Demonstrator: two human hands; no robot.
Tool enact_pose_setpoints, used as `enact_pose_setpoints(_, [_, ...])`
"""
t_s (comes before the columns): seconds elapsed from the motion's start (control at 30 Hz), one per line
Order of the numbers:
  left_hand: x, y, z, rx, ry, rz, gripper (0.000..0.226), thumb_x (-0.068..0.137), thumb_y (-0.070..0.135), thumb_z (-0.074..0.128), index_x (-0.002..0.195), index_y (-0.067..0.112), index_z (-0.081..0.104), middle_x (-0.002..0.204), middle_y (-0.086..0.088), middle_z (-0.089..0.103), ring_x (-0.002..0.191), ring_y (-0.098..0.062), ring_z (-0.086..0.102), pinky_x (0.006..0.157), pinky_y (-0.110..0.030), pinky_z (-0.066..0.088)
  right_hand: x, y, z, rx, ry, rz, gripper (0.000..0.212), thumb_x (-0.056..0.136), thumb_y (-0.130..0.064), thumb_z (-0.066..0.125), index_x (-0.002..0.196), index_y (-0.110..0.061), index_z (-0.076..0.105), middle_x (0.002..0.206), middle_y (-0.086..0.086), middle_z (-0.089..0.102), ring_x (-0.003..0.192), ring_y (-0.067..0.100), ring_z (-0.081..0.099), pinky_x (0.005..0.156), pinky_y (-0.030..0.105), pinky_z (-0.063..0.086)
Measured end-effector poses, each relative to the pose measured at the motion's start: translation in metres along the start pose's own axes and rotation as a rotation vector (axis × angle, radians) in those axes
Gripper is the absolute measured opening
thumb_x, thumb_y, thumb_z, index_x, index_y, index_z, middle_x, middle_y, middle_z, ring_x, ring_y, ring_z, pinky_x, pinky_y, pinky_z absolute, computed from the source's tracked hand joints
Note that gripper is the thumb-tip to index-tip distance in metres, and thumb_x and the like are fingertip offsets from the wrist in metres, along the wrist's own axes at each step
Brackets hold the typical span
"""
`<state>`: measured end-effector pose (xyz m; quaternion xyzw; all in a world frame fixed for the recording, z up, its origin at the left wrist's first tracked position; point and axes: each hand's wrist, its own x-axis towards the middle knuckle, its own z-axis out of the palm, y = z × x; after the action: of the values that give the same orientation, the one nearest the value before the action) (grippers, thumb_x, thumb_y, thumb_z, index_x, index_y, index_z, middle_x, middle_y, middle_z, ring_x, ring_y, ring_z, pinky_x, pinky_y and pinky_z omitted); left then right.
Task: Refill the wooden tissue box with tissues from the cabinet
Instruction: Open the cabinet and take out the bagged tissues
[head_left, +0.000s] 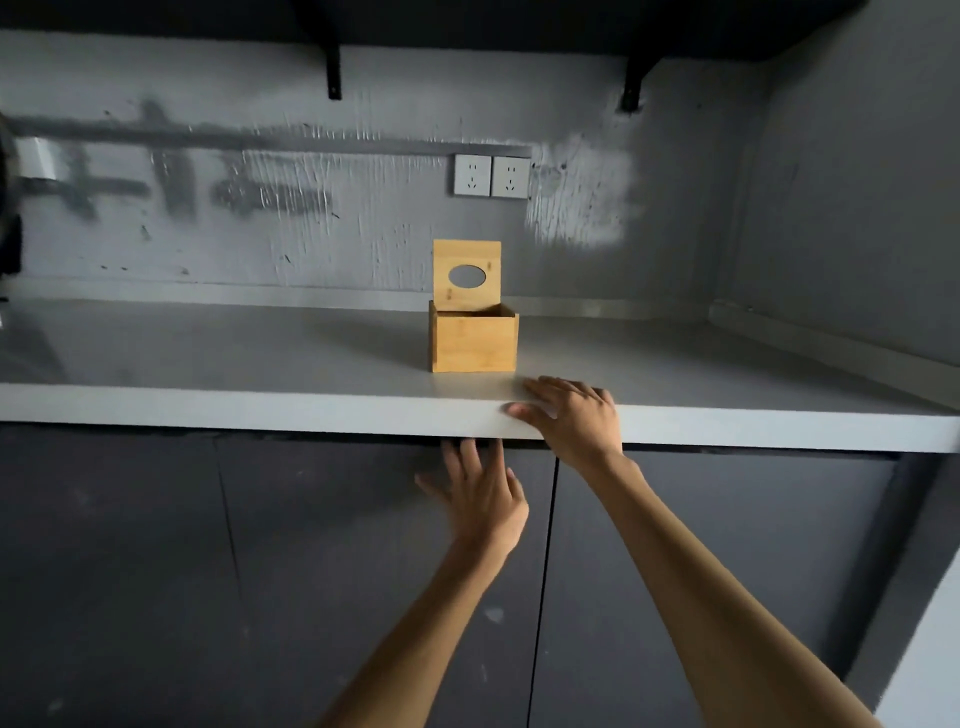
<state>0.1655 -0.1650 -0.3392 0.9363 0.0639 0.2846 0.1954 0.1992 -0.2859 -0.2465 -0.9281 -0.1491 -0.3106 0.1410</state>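
The box (472, 343) stands lid-up on the surface (234, 364). The right hand (571, 418) rests flat at the edge before it. The left hand (480, 493), fingers straight, holds nothing and touches the cabinet door (363, 571). Sockets (491, 175) sit on the wall behind.

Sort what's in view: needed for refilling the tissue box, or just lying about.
Job: wooden box, its raised lid, cabinet door, left hand at that door, right hand on the counter.
Lying about: wall sockets, shelf brackets.
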Motion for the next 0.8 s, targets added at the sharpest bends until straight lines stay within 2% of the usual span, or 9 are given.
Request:
enact_pose_setpoints(0.1, [0.002,0.009,0.007,-0.109,-0.063,-0.038,0.056,0.090,0.035,0.046,0.144,0.028,0.031,0.154,-0.002,0.020,0.148,-0.030,0.001,0.102,-0.078,0.018,0.000,0.000,0.000,0.013,-0.003,0.015,0.064,0.085,-0.072,0.041,0.135,-0.034,0.053,0.146,-0.008,0.049,0.136,0.016,0.041,0.107,0.034,0.028])
enact_pose_setpoints(0.27, [-0.011,-0.012,-0.028,-0.125,-0.180,0.092,0.052,0.092,0.047,0.042,0.140,0.028,0.036,0.151,0.006,0.022,0.145,-0.027,0.002,0.103,-0.071,0.026,-0.002,-0.001,-0.009,0.017,-0.083,-0.009,0.052,0.094,-0.060,0.038,0.138,-0.033,0.050,0.148,-0.007,0.047,0.139,0.016,0.038,0.110,0.034,0.025])
enact_pose_setpoints(0.33, [-0.032,-0.026,-0.049,-0.183,-0.204,0.149,0.044,0.092,0.051,0.039,0.132,0.033,0.041,0.145,0.011,0.029,0.143,-0.022,0.005,0.103,-0.066,0.030,-0.014,0.001,-0.021,0.132,-0.090,-0.006,0.046,0.098,-0.054,0.036,0.134,-0.032,0.054,0.145,-0.006,0.051,0.136,0.017,0.042,0.111,0.035,0.027])
enact_pose_setpoints(0.4, [-0.060,-0.039,-0.071,-0.311,-0.171,0.183,0.038,0.090,0.055,0.035,0.120,0.036,0.048,0.135,0.016,0.036,0.139,-0.015,0.010,0.106,-0.057,0.031,-0.035,-0.002,-0.036,0.534,-0.114,-0.022,0.041,0.101,-0.046,0.036,0.130,-0.028,0.060,0.138,-0.006,0.058,0.131,0.014,0.048,0.112,0.036,0.032])
enact_pose_setpoints(0.47, [-0.091,-0.052,-0.090,-0.496,-0.067,0.192,0.036,0.091,0.055,0.032,0.109,0.033,0.056,0.124,0.020,0.043,0.138,-0.011,0.017,0.112,-0.043,0.027,-0.071,-0.021,-0.036,1.263,-0.299,-0.042,0.045,0.103,-0.039,0.031,0.133,-0.019,0.058,0.140,-0.002,0.056,0.133,0.014,0.047,0.112,0.038,0.033])
enact_pose_setpoints(0.53, [-0.119,-0.068,-0.112,-0.674,-0.006,0.174,0.038,0.094,0.049,0.031,0.102,0.029,0.062,0.117,0.019,0.049,0.140,-0.014,0.023,0.115,-0.024,0.022,-0.110,-0.049,-0.016,1.690,-0.469,0.018,0.056,0.097,-0.053,0.035,0.133,-0.016,0.056,0.143,0.001,0.053,0.137,0.018,0.043,0.113,0.038,0.032])
enact_pose_setpoints(0.6, [-0.138,-0.083,-0.134,-0.794,-0.018,0.120,0.041,0.096,0.045,0.032,0.097,0.024,0.067,0.118,0.011,0.053,0.141,-0.016,0.026,0.114,-0.016,0.019,-0.142,-0.083,0.012,1.715,-0.552,0.110,0.063,0.088,-0.066,0.044,0.134,-0.025,0.056,0.142,-0.005,0.054,0.136,0.013,0.044,0.112,0.031,0.036])
enact_pose_setpoints(0.7, [-0.167,-0.109,-0.162,-0.783,0.078,0.080,0.037,0.095,0.045,0.041,0.090,0.019,0.068,0.123,0.001,0.050,0.141,-0.015,0.030,0.114,-0.017,0.022,-0.186,-0.152,0.049,1.788,-0.628,0.158,0.048,0.098,-0.052,0.034,0.139,-0.029,0.049,0.143,-0.005,0.052,0.127,0.004,0.052,0.104,0.022,0.045])
enact_pose_setpoints(0.8, [-0.196,-0.128,-0.186,-0.932,0.151,-0.099,0.025,0.086,0.039,0.051,0.088,0.022,0.068,0.131,0.004,0.048,0.138,-0.014,0.037,0.109,-0.016,0.031,-0.228,-0.228,0.058,1.932,-0.686,0.246,0.046,0.096,-0.043,0.042,0.136,-0.022,0.052,0.143,0.006,0.053,0.129,0.012,0.051,0.111,0.033,0.039])
